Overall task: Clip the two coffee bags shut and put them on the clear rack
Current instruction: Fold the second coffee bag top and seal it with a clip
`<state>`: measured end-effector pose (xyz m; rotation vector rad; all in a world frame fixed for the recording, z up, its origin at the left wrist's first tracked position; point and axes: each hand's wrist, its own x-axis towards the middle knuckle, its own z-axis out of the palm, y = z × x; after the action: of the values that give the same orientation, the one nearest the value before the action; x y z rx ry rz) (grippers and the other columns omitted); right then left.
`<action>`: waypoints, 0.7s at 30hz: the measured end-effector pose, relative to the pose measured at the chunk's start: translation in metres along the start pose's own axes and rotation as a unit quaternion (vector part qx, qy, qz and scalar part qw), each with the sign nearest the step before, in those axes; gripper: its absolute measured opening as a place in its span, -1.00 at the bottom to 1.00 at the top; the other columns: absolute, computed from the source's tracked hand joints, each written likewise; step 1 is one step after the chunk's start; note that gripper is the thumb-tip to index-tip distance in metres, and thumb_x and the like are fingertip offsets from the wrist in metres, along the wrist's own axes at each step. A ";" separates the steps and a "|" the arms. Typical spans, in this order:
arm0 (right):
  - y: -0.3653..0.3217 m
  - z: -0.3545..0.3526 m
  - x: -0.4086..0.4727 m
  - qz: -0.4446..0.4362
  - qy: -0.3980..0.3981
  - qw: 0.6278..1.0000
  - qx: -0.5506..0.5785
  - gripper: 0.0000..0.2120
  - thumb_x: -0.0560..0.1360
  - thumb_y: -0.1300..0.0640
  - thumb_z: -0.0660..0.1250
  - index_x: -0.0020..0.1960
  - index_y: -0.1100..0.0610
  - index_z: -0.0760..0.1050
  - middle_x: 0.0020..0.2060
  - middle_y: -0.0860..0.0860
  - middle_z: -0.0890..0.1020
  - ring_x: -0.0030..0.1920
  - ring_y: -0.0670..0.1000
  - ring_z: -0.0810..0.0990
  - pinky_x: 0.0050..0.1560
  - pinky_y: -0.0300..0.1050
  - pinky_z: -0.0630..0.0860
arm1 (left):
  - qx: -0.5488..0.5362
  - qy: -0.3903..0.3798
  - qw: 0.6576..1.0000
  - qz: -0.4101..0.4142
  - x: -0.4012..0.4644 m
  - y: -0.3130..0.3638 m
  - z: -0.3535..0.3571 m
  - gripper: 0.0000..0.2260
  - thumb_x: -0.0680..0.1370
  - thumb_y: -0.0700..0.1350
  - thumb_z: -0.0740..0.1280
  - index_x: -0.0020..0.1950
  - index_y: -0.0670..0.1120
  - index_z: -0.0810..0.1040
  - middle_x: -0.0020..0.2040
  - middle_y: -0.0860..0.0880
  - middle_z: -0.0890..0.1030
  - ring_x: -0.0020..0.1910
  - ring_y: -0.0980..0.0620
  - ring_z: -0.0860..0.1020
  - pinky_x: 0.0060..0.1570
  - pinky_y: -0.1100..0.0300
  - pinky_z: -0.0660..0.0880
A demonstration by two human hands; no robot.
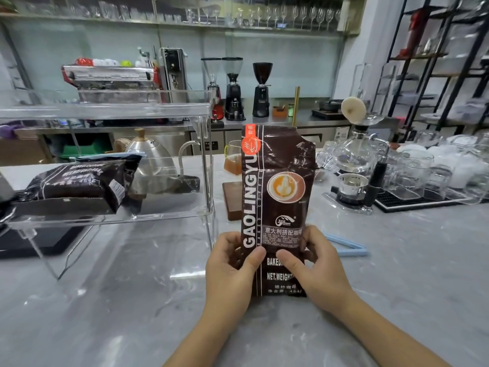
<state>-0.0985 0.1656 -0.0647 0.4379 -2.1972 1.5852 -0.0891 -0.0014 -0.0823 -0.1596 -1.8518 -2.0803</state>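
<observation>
1. The left hand (232, 263) and the right hand (315, 260) both grip the lower part of the upright coffee bag (275, 197), thumbs curled across its printed front and fingers behind it, one hand on each side edge.
2. The upright coffee bag stands on the table (132, 300) with its long axis vertical. Its top is unclipped and looks torn or crumpled at the right corner.
3. The blue clip (346, 247) lies flat on the table just right of the bag, near the right hand and partly hidden behind it. It is clearly nearer to the right hand than to the left, so the right hand is the likely one to fetch it.
4. The clip must go across the bag's top, which is well above both hands; one hand would probably have to move up to fold the top over.
5. The clear rack (105, 112) stands left of the bag. A second coffee bag (79, 186) already lies on its lower shelf, at the shelf's left; a blue strip at its folded end may be a clip.
6. The right part of that lower shelf, nearest the upright bag, looks free, and the table between rack and bag is bare. A wooden block (231, 200) sits just behind the bag.
</observation>
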 end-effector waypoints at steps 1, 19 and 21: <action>-0.001 0.000 -0.001 -0.001 0.002 1.000 0.001 -0.64 0.36 -0.10 0.48 0.01 0.09 0.50 -0.18 0.13 0.62 -0.12 0.15 0.61 -0.02 0.19 0.57 | -0.009 0.001 1.000 0.000 0.000 0.000 0.000 -0.77 0.42 -0.16 0.49 -0.14 0.20 0.62 -0.09 0.01 0.79 -0.15 0.11 0.74 -0.15 0.26 0.64; 0.010 -0.015 -0.001 0.066 -0.103 0.982 0.141 -0.64 0.39 0.00 0.47 0.07 0.02 0.39 0.07 -0.01 0.68 0.08 0.01 0.68 -0.01 -0.11 0.62 | -0.064 0.025 0.997 -0.026 -0.003 0.004 0.001 -0.48 0.56 -0.36 0.43 -0.05 0.35 0.61 -0.01 0.10 0.78 -0.02 0.12 0.75 -0.12 0.23 0.68; 0.010 -0.015 -0.002 0.065 -0.102 0.982 0.144 -0.66 0.39 0.01 0.48 0.05 0.02 0.39 0.07 -0.01 0.68 0.08 0.02 0.68 -0.01 -0.11 0.62 | -0.061 0.026 0.997 -0.025 -0.003 0.004 0.001 -0.49 0.57 -0.36 0.43 -0.04 0.35 0.60 0.00 0.10 0.78 -0.02 0.13 0.75 -0.12 0.23 0.68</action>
<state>-0.0997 0.1829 -0.0694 0.5735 -2.1848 2.0239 -0.0851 0.0002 -0.0798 -0.0894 -1.7162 -2.2119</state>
